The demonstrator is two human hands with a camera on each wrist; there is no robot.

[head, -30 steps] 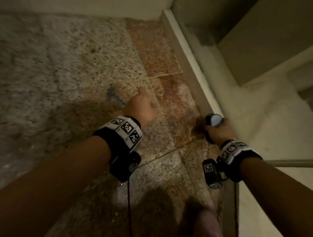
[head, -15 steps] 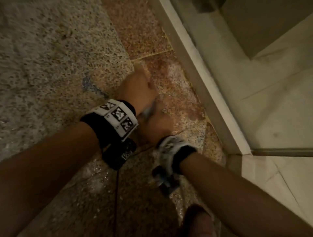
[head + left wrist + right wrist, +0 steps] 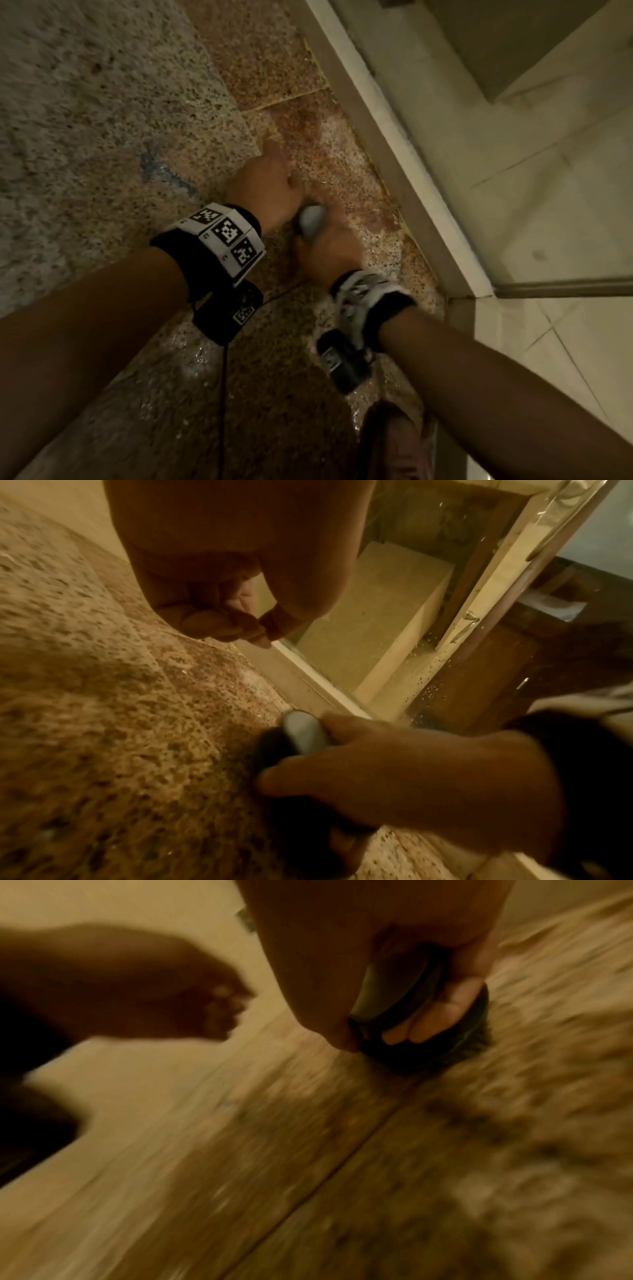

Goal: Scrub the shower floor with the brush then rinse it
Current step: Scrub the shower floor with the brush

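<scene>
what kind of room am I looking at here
Most likely a bathroom shower stall. The wet speckled stone floor ends at a raised pale curb carrying a droplet-spotted glass panel, and the right hand presses a brush onto the floor.

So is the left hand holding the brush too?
No, only the right hand grips the brush; the left hand has curled fingers with nothing in them.

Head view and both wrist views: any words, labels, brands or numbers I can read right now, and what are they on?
No readable words, brands or numbers in any view.
Left wrist band: black-and-white square code markers only; tiny marks beside them are too small to read.
Right wrist band: same kind of markers, blurred.
Brush: no visible label.
</scene>
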